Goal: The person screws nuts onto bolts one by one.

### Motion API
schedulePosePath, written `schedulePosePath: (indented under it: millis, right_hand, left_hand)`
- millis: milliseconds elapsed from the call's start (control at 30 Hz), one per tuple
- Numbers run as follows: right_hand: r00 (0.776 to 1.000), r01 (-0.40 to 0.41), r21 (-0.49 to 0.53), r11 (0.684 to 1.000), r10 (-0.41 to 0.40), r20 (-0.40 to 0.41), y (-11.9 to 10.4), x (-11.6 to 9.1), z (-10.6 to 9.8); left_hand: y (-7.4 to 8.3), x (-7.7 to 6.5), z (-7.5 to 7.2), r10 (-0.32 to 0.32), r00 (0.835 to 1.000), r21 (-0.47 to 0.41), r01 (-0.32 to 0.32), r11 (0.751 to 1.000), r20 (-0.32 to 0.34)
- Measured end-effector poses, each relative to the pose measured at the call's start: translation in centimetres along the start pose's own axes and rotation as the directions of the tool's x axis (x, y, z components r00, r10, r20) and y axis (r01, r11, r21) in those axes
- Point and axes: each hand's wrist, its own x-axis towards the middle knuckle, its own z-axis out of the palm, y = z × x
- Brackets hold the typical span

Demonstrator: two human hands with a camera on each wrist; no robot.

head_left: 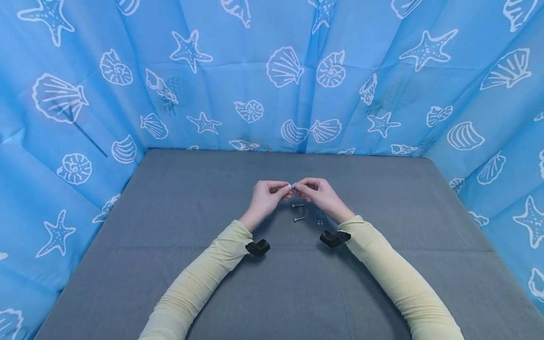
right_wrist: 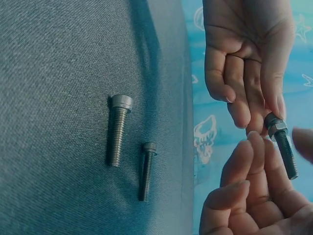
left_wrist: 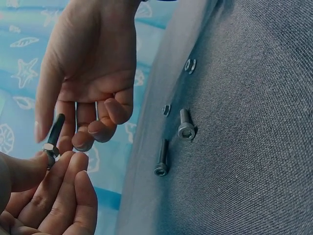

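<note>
My left hand pinches the head of a socket-head bolt between thumb and fingers. A hex nut sits on the bolt's shank close to the head, and the threaded end points toward my right hand. In the right wrist view, the right fingertips lie right beside the nut, while the right thumb stands apart from the bolt. The right fingers are loosely bent around the threaded end without gripping it. Below the hands on the table lie two more socket-head bolts, a thicker one and a thinner one.
Two loose nuts, one nearer and one farther, lie on the grey cloth-covered table by the bolts. Blue curtains with shell prints hang behind and at both sides. Black wrist cameras hang under the sleeves.
</note>
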Motion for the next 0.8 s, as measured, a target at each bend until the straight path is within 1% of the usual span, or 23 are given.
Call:
schedulePosePath:
  millis: [33, 67, 200, 333, 433, 567, 633, 800]
  right_hand:
    - [1.0, -0.002, 0.007, 1.0, 0.002, -0.005, 0.1, 0.0, 0.0]
    - [1.0, 0.001, 0.015, 1.0, -0.001, -0.011, 0.5, 0.2, 0.0]
    - [0.999, 0.03, 0.025, 0.999, -0.03, -0.014, 0.7, 0.2, 0.0]
    - [1.0, 0.022, 0.009, 1.0, -0.022, -0.01, 0.4, 0.2, 0.1]
    - [1.0, 0.004, 0.014, 1.0, -0.004, -0.013, 0.3, 0.2, 0.1]
    - [1.0, 0.016, 0.031, 0.999, -0.015, -0.016, 0.5, 0.1, 0.1]
    - [1.0, 0.022, 0.025, 0.999, -0.021, -0.014, 0.5, 0.1, 0.1]
    - [1.0, -0.011, 0.027, 1.0, 0.011, -0.008, 0.7, 0.2, 0.2]
  left_hand:
    - [-0.1, 0.0, 0.0, 0.003, 1.0, -0.002, -0.003, 1.0, -0.008]
    - [-0.5, 0.2, 0.1, 0.004, 1.0, -0.006, -0.004, 1.0, -0.015]
    - [-0.6, 0.2, 0.2, 0.0, 1.0, -0.005, 0.0, 1.0, -0.027]
    - [-0.6, 0.2, 0.2, 0.003, 1.0, 0.012, -0.003, 1.0, -0.031]
    - [-0.6, 0.2, 0.1, 0.002, 1.0, 0.02, -0.001, 1.0, -0.028]
    - [-0.6, 0.2, 0.0, -0.005, 1.0, 0.009, 0.005, 1.0, -0.012]
    - [-0.3, 0.1, 0.0, -0.008, 1.0, 0.007, 0.008, 1.0, 0.0]
    - [1.8, -0.9, -0.1, -0.001, 1.0, 0.012, 0.001, 1.0, 0.019]
